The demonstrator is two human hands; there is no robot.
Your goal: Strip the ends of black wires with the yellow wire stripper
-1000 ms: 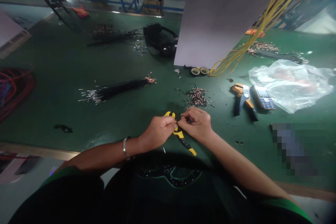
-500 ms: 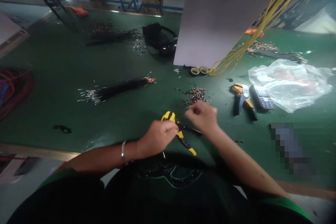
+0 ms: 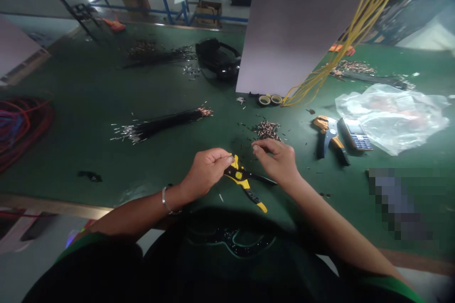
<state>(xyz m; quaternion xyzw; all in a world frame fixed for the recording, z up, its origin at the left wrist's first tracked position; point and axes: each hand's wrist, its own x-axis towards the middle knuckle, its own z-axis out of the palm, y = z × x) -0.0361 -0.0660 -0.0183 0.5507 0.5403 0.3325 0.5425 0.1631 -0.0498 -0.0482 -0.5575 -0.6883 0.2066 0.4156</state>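
Note:
My left hand point(image 3: 209, 170) is closed in a pinch over the jaw end of a yellow and black plier tool point(image 3: 242, 179) lying on the green table. What sits between its fingertips is too small to make out. My right hand point(image 3: 279, 160) is also pinched, just right of the tool, at the near edge of a pile of small copper-coloured pieces point(image 3: 267, 129). Anything in that pinch is too small to name. A bundle of black wires point(image 3: 167, 120) with silver and copper ends lies beyond my left hand.
On the right of the green table point(image 3: 88, 90) lie an orange and black tool point(image 3: 330, 137), a keypad phone point(image 3: 356, 133) and a clear plastic bag point(image 3: 398, 118). Yellow wires point(image 3: 341, 57) hang beside a grey panel point(image 3: 284, 28). Red cable coils point(image 3: 24, 128) are far left.
My left hand has moved slightly left and up, uncovering more of the yellow and black tool. My right hand has turned, so its thumb and finger pinch shows. The view has shifted slightly.

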